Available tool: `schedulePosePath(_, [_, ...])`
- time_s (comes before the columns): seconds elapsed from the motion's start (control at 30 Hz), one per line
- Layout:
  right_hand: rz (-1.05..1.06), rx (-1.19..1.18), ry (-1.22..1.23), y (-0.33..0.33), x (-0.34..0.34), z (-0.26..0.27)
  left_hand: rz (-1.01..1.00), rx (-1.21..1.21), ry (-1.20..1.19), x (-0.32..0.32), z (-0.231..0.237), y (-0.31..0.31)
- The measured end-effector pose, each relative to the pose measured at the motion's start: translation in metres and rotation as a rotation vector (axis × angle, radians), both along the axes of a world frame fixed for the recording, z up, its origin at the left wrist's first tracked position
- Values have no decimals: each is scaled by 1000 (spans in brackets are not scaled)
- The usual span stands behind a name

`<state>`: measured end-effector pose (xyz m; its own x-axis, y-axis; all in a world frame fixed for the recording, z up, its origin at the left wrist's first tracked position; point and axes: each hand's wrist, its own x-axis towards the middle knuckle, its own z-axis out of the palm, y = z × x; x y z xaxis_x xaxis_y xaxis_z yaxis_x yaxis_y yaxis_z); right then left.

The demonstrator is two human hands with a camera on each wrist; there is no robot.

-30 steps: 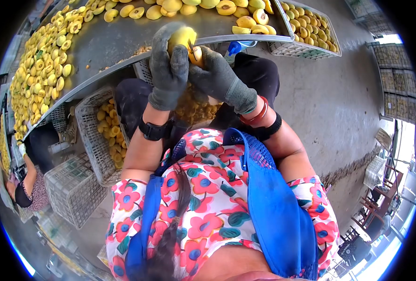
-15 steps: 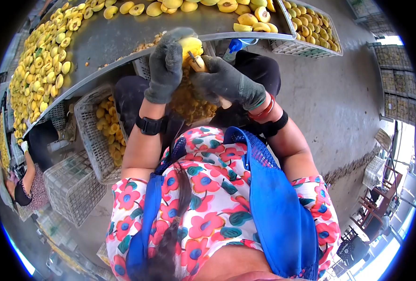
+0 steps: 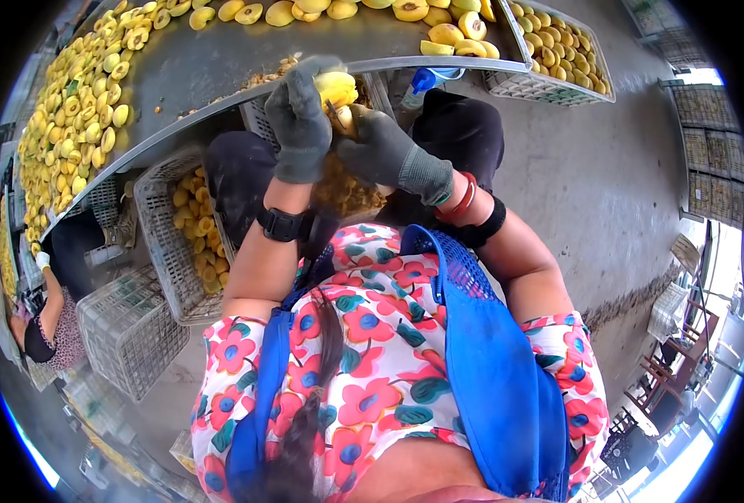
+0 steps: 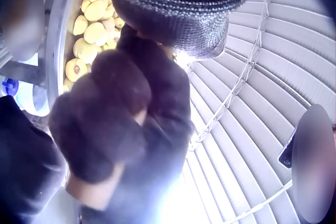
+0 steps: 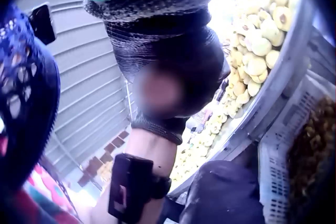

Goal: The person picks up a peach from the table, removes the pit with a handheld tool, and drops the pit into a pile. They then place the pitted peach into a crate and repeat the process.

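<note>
In the head view both hands wear dark grey gloves and meet above the lap, just short of the table edge. My left hand (image 3: 298,121) holds a yellow peach (image 3: 336,85), fingers curled behind it. My right hand (image 3: 378,149) grips a wooden-handled tool, whose thin dark tip stands right at the peach's underside. By the right thumb a tan piece (image 3: 345,120) shows. From the left wrist, the tool's handle (image 4: 94,191) juts out below the right fist, and that fist hides the peach. The right wrist view shows the right glove (image 5: 197,66) and its cuff.
A metal table (image 3: 187,71) carries many halved peaches (image 3: 74,138) along its left and far side. One crate (image 3: 556,50) of fruit stands to the right, another crate (image 3: 166,243) to the left. Pits and scraps lie below the hands. Another person (image 3: 53,327) works at far left.
The peach has come slightly down and right, with the left hand turned round it. The right hand dipped away, then came back up and left toward the peach.
</note>
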<state>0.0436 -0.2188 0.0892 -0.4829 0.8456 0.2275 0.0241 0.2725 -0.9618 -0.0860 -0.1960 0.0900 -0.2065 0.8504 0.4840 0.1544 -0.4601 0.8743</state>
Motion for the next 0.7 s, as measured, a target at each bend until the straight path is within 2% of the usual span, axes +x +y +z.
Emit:
schedulePosePath(0.03, [-11, 20, -20, -1, -2, 7, -8, 23, -9, 0, -1, 1])
schedulePosePath(0.1, [192, -649, -111, 1, 15, 31, -23, 63, -27, 0, -5, 4])
schedulePosePath(0.2, [264, -721, -65, 5, 20, 32, -78, 65, 7, -1, 0, 2])
schedulePosePath(0.3, [-123, 391, -28, 4, -6, -10, -42, 31, -56, 1, -2, 6])
schedulePosePath(0.37, [-113, 224, 79, 4, -9, -20, -43, 26, -66, 4, 0, 6])
schedulePosePath(0.4, [-44, 50, 73, 3, -7, -14, -42, 26, -71, 5, 2, 6])
schedulePosePath(0.43, [10, -124, 61, 2, -7, 0, -61, 49, -53, 3, 0, 6])
schedulePosePath(0.5, [241, -651, -85, 5, 13, 32, -103, 95, -17, -2, -4, 8])
schedulePosePath(0.6, [286, -640, -14, 7, 19, 36, -191, 111, 15, -4, 1, 14])
schedulePosePath(0.7, [125, -493, -103, 5, 13, 34, -171, -25, 27, -1, 6, 13])
